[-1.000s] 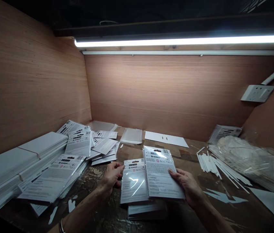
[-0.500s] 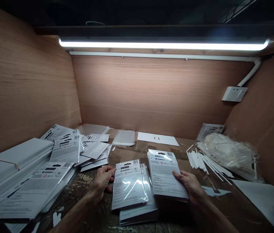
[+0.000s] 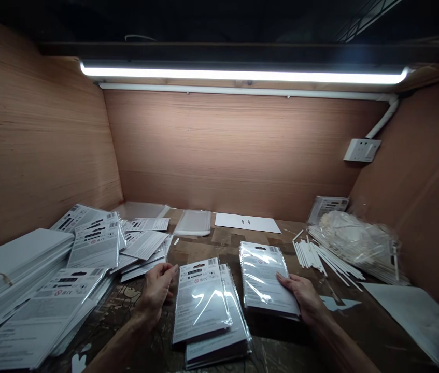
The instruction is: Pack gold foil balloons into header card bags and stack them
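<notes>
Print on the packet labels is too small to read; only barcodes and a red prohibition mark are discernible. Both forearms are cut off by the lower frame edge.

Left hand (image 3: 156, 291): fingers loosely curled, fingertips touching the left edge of the top packet (image 3: 200, 299), which lies tilted on a small stack (image 3: 219, 346) on the worktable (image 3: 211, 243). Whether the hand grips the edge or merely rests against it cannot be determined.

Right hand (image 3: 301, 296): thumb on top, fingers hidden underneath, closed on the right edge of the second packet (image 3: 264, 278), held just right of the stack and apart from it.

Both packets are flat, rectangular, glossy clear sleeves over white printed cards, with strong glare streaks.

Left side: a loose pile of similar packets (image 3: 98, 246) and banded white slabs (image 3: 9, 259), partly cut off. Right side: thin white sticks (image 3: 322, 258) beside a crumpled clear plastic bag (image 3: 359, 241), contents indistinct. Walls are grained wooden panels (image 3: 235, 150).
</notes>
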Motion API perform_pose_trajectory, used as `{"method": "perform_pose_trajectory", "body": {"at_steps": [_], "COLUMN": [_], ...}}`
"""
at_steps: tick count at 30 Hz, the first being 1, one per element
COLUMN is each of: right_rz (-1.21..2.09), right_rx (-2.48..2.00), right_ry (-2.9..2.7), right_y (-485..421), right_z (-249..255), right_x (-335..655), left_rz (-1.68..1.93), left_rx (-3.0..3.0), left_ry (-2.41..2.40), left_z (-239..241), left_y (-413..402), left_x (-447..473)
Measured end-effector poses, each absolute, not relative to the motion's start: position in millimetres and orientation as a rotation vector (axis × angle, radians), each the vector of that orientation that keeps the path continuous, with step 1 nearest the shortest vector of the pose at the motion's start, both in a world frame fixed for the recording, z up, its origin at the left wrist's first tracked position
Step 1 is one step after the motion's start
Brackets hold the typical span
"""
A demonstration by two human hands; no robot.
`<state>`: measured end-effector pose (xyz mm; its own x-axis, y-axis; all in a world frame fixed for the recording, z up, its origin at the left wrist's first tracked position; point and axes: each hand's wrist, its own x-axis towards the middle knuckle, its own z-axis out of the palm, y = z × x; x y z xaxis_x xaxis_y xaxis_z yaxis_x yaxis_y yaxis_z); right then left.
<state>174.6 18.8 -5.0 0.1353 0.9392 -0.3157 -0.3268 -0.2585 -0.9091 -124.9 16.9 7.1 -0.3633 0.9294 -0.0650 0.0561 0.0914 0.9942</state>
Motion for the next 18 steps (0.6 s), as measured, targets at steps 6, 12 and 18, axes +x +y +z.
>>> {"method": "perform_pose_trajectory", "body": {"at_steps": [6,12,18], "right_rz": [1.368,1.324,1.324], "right_rx": [-1.164,-1.149,-1.142], "right_ry": [-0.675,-0.634,-0.64], "right_y": [23,19,19], "right_z": [-8,-20,-23], "right_x": [162,164,164], "left_rz": [1.67,1.633,1.584], "left_rx": [1.169,0.881,0.786], "left_ry": [1.622,1.627,1.48], "left_z": [10,-28,-28], "left_y": [42,60,58], "left_x": [-115,-132,-130]}}
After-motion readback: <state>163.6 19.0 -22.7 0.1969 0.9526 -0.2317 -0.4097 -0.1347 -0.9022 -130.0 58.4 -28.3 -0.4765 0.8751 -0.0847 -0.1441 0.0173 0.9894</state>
